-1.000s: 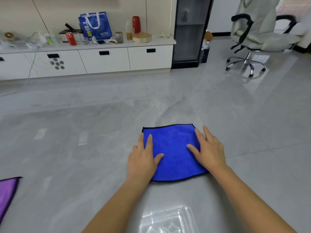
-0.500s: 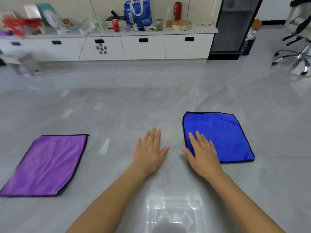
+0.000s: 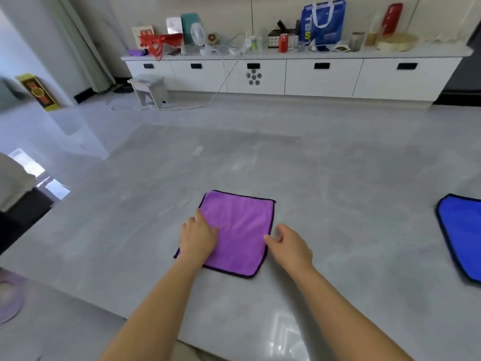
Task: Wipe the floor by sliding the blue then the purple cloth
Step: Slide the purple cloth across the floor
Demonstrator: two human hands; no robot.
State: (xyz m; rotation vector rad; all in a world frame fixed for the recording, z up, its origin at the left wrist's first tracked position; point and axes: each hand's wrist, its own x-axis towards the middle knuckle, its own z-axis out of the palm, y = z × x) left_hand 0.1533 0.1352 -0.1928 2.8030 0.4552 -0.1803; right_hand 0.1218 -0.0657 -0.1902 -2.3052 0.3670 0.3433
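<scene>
The purple cloth [image 3: 239,230] lies flat on the grey tiled floor [image 3: 338,165] right in front of me. My left hand [image 3: 197,237] rests palm down on the cloth's left part, fingers together. My right hand [image 3: 289,246] hovers at the cloth's right edge, fingers loosely curled and holding nothing; only its fingertips reach over the hem. The blue cloth [image 3: 463,235] lies flat at the far right, cut off by the frame edge, with neither hand near it.
A long white drawer cabinet [image 3: 322,79] with bags, cans and a fan on top runs along the back wall. A small grey stool [image 3: 149,91] and a white cable stand before its left end. Dark furniture [image 3: 15,204] sits at the left edge.
Both hands left the blue cloth and moved left to the purple cloth. My left hand now presses on it. The view swung left, so the blue cloth sits at the right edge.
</scene>
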